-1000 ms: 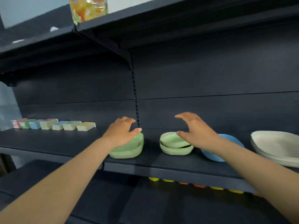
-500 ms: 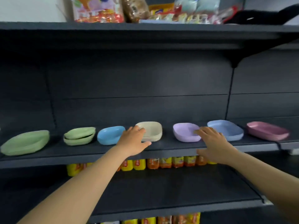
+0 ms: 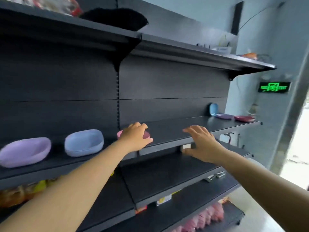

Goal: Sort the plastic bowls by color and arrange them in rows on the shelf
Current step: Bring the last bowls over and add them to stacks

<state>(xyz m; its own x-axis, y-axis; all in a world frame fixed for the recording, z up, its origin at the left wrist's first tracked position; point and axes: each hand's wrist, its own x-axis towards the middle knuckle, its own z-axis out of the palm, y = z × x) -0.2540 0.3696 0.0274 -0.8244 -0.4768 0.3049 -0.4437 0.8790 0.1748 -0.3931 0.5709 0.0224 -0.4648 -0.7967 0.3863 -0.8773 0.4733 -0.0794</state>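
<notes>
the left hand has its fingers curled down over a pink bowl, with the thumb near the front rim. it looks like it is grasping the bowl, and the hand hides most of it. the bowl sits on the middle shelf, just right of the black post in the back wall. the left arm is stretched out long from the bottom left corner, and the palm faces down.

the right hand has its fingers spread and mostly straight, so it is released and holds nothing. the fingers reach out over the front edge of the same shelf, and the thumb hangs lower, below that edge. the right arm comes in from the bottom right.

there are six bowls on this shelf. on the left are two: one purple bowl and one pale blue bowl, side by side but apart. the pink one under the hand is the third. far away at the right end are three more: one blue bowl standing up against the back wall, one purple bowl lying flat, and one dark pink bowl lying flat.

a green lit sign glows on the wall at the right.
</notes>
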